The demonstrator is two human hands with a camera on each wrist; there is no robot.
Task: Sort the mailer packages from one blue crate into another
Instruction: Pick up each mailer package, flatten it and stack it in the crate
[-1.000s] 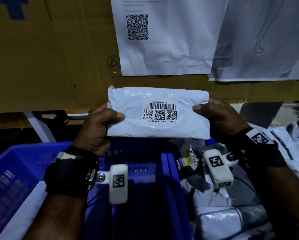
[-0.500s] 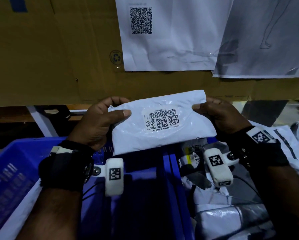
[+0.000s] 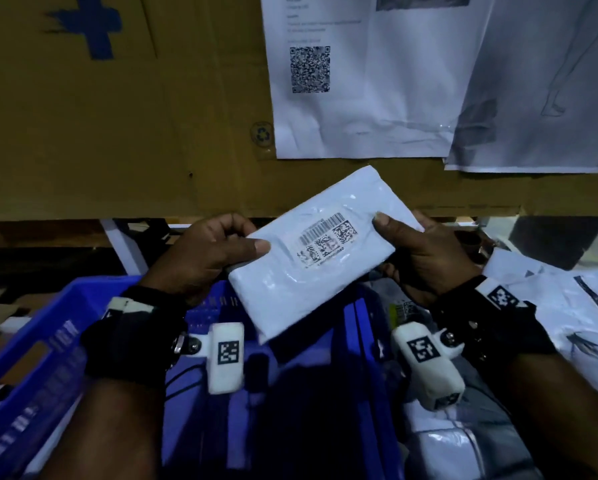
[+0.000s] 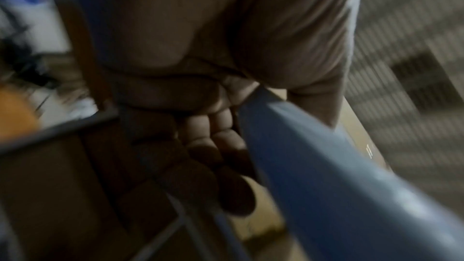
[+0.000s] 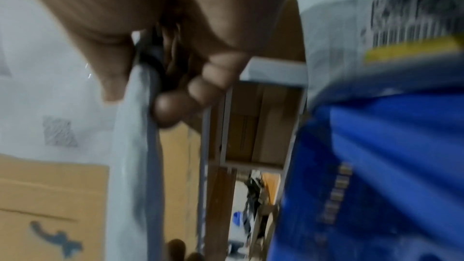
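I hold a white mailer package with a barcode label, tilted with its right end raised, above the two blue crates. My left hand pinches its left end, thumb on top. My right hand pinches its right end the same way. The left wrist view shows my fingers curled under the package's edge. In the right wrist view the package is edge-on between thumb and fingers. The left blue crate lies under my left arm. The right crate, its wall blue, holds several mailers.
A brown cardboard wall stands right behind the crates, with white printed sheets taped to it. A white metal frame bar runs behind the left crate. The two crates touch along their blue walls.
The package went from level to tilted, its right end up and left end down, and it has come lower over the crates. Both hands keep their grip.
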